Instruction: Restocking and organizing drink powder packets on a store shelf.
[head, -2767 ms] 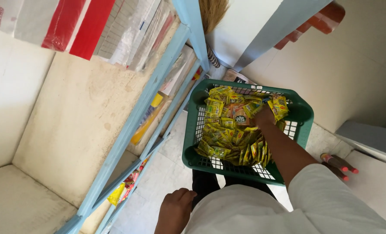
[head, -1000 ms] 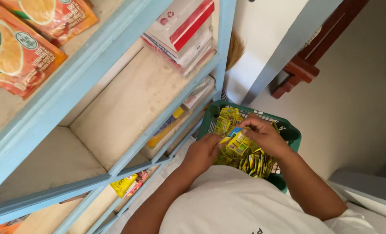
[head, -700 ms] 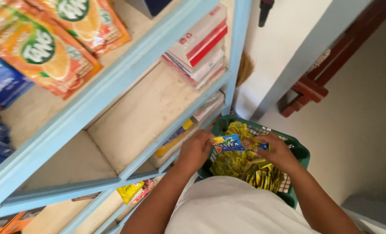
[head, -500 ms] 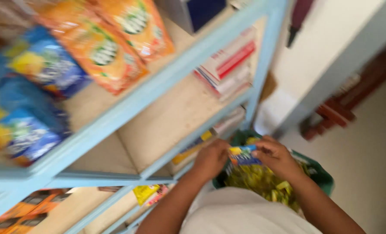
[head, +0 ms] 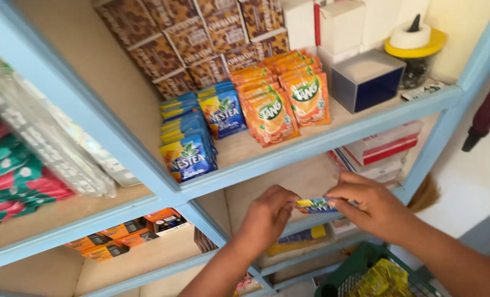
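Observation:
Both my hands hold a small blue and yellow sachet (head: 314, 205) between them, just below the light blue shelf board (head: 333, 137). My left hand (head: 267, 217) pinches its left end and my right hand (head: 366, 206) grips its right end. On the shelf above stand rows of blue drink sachets (head: 193, 146) and orange drink sachets (head: 281, 104). At the bottom right is the green plastic basket (head: 355, 269) with yellow sachets (head: 382, 278) in it.
Brown patterned boxes (head: 201, 41) stand stacked behind the sachets. A dark blue box (head: 366, 82), white boxes (head: 333, 25) and a yellow-topped jar (head: 415, 49) are on the right. Red and white packs (head: 385, 148) lie on the lower shelf; orange boxes (head: 118, 236) sit lower left.
The view has risen from the basket to the upper shelves. My hands lifted a blue sachet out of the basket and now hold it up under the shelf with the drink sachets.

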